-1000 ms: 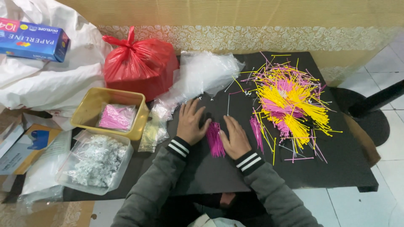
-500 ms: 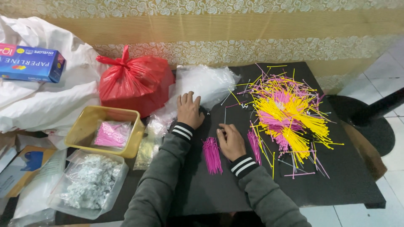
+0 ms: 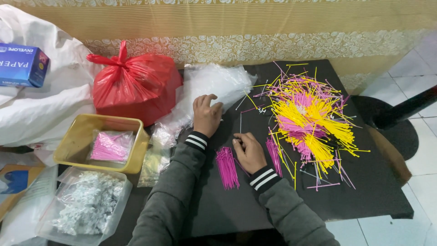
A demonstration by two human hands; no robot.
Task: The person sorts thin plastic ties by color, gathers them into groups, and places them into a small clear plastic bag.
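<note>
Blue rectangular box [image 3: 21, 64] far left on white sheet [image 3: 45, 109]; tied red bag [image 3: 132, 86] beside it.

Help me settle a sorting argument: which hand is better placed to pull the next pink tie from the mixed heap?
Probably the right hand: it lies beside the mixed pink and yellow heap. The left hand rests farther away, by the clear plastic bags.

A small bundle of pink ties [image 3: 226, 166] lay gathered lengthwise just below the frame's centre, on the black mat, close beside a second, thinner pink bunch [image 3: 274, 156] to its right. A loose, tangled heap of yellow and pink ties [image 3: 308, 119] spread across the centre-right, strands pointing every way.
</note>
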